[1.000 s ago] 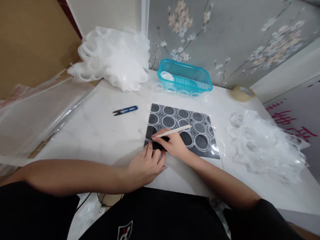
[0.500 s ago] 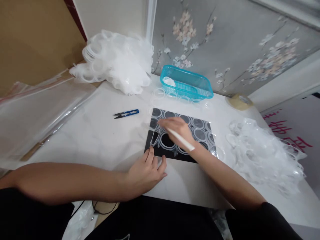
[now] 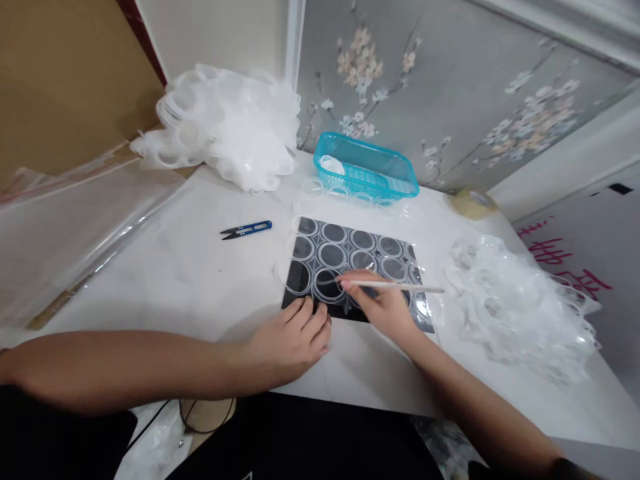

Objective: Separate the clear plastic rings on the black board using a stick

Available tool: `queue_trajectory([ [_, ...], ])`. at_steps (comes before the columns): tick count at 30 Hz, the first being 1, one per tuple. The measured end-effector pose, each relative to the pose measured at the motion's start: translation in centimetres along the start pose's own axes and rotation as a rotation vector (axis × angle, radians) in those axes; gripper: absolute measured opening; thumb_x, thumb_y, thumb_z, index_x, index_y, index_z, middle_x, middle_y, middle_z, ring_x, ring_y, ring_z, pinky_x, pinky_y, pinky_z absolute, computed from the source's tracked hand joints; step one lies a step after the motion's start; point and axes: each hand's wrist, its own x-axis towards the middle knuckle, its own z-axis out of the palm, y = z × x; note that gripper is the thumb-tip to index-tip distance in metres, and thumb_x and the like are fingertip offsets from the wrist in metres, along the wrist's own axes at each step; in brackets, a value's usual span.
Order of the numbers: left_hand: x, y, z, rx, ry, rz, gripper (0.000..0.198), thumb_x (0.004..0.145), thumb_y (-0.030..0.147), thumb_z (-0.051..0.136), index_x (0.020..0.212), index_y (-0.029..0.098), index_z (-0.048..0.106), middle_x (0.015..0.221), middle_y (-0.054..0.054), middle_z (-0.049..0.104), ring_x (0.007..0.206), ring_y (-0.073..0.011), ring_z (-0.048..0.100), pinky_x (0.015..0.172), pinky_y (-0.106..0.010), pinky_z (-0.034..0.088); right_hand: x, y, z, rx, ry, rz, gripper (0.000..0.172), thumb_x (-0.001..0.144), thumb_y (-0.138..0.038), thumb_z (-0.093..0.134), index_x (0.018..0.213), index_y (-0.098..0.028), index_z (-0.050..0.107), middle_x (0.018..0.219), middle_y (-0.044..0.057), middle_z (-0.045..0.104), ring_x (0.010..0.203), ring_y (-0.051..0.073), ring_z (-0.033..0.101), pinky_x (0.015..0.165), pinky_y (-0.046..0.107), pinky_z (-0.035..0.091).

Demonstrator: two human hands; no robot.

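Note:
A clear plastic sheet with rows of round rings (image 3: 333, 255) lies over a black board (image 3: 295, 298), its left rings reaching past the board's edge. My right hand (image 3: 383, 303) pinches a thin white-handled tool (image 3: 395, 285) with a slim dark tip. The tool lies nearly level over the front row, its tip inside a front ring. My left hand (image 3: 295, 337) rests on the board's front left edge, fingers bent and slightly apart, with nothing visible in them. Left of the board lie blue-handled thread snips (image 3: 247, 230).
Behind the board stands a blue plastic basket (image 3: 367, 167) with white discs inside. Ring sheets form a large white pile (image 3: 235, 127) at back left, and cut plastic scraps (image 3: 515, 307) heap up at right. A tape roll (image 3: 473, 202) sits near the wall; plastic bags (image 3: 80, 233) lie left.
My right hand has moved toward me and right, and the tool has swung nearly level. The strip of ring outline raised near my left fingers now lies flat. My left fingers have shifted slightly.

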Motion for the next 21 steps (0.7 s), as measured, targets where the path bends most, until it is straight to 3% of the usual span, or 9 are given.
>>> queue_trajectory([
  [2,0.0,0.0,0.3,-0.016,0.011,0.031,0.038,0.095,0.033,0.045,0.116,0.004,0.057,0.123,-0.022,0.058,0.112,-0.0329,0.057,0.099,-0.045,0.039,-1.6,0.0,1.3,0.04,-0.057,0.039,0.016,0.087,-0.031,0.059,0.094,-0.024,0.072,0.095,0.006,0.071,0.095,0.021,0.065,0.087,0.038,0.052],
  [5,0.1,0.0,0.6,-0.017,-0.024,0.05,0.039,0.097,0.033,0.04,0.117,0.003,0.056,0.122,-0.025,0.059,0.115,-0.0321,0.056,0.1,-0.044,0.04,-2.2,0.2,2.1,0.078,-0.037,0.087,0.017,0.086,-0.033,0.061,0.094,-0.025,0.073,0.097,0.006,0.07,0.099,0.021,0.063,0.09,0.039,0.051],
  [21,0.4,-0.3,0.3,-0.097,-0.036,0.049,0.039,0.097,0.032,0.042,0.117,0.0,0.055,0.123,-0.029,0.057,0.118,-0.0324,0.055,0.1,-0.044,0.04,-1.8,0.4,1.8,0.103,-0.007,0.12,0.017,0.085,-0.034,0.062,0.094,-0.025,0.073,0.096,0.006,0.069,0.097,0.021,0.063,0.091,0.04,0.05],
])
